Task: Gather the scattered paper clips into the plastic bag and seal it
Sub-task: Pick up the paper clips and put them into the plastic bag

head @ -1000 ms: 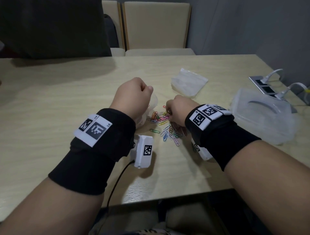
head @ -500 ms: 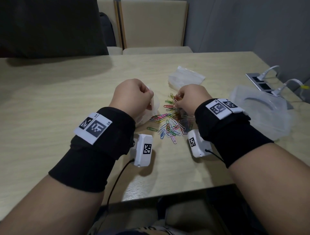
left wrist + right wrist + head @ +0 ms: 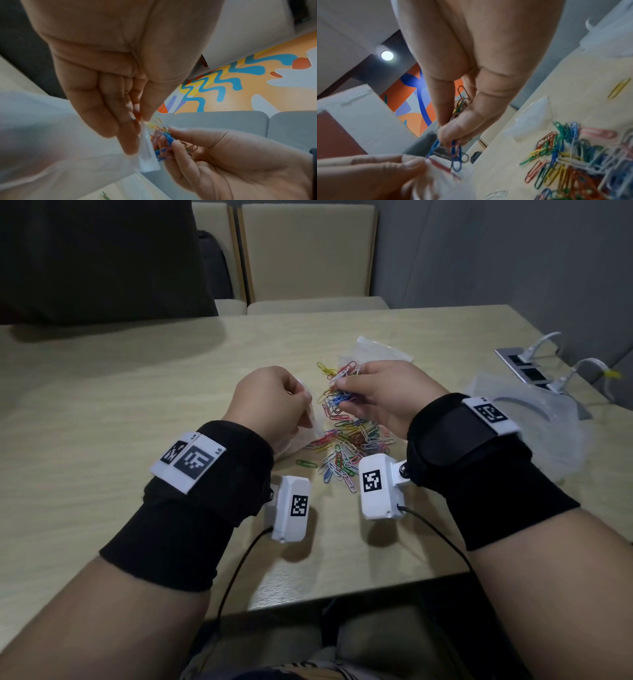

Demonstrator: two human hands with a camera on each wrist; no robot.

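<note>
Fingers (image 3: 447, 108) pinch wiry clips (image 3: 455, 155) by filmy bag (image 3: 51, 142).

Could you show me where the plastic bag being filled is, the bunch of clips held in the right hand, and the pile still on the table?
plastic bag (image 3: 51, 142), left wrist view, its cloudy side wall.
held clips (image 3: 455, 151), right wrist view, a blue clip hanging below the thumb.
pile of clips (image 3: 349, 440), head view, middle of the heap.

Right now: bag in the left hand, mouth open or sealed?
Open. Left hand pinches one edge of the plastic bag; its zip strip hangs free beside the clips.
</note>
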